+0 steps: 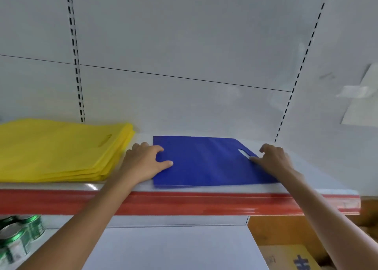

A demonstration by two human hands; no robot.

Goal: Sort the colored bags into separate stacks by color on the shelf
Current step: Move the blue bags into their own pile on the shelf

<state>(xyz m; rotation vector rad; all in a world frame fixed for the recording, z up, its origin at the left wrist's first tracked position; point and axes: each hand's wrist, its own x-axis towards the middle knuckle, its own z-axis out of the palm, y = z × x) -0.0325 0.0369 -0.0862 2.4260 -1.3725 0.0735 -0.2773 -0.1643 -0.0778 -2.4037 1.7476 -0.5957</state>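
The left hand (143, 163) is laid on the left end of the blue bag (204, 161), thumb and forefinger spread flat on top, the other fingers bent just off its edge. The right hand (274, 159) is set on the bag's right end beside the handle slot (244, 153), fingers curled, one tip pressed to the fabric; whether the edge is pinched cannot be told. The bag is lain flat on the shelf (311, 175), its long axis run left to right, so each short end is met by one hand and neither hand is nearer. Both arms are reached forward and up. Left of the bag, near but apart, a yellow stack (57, 149) is kept. A squaring or release is judged to be next.
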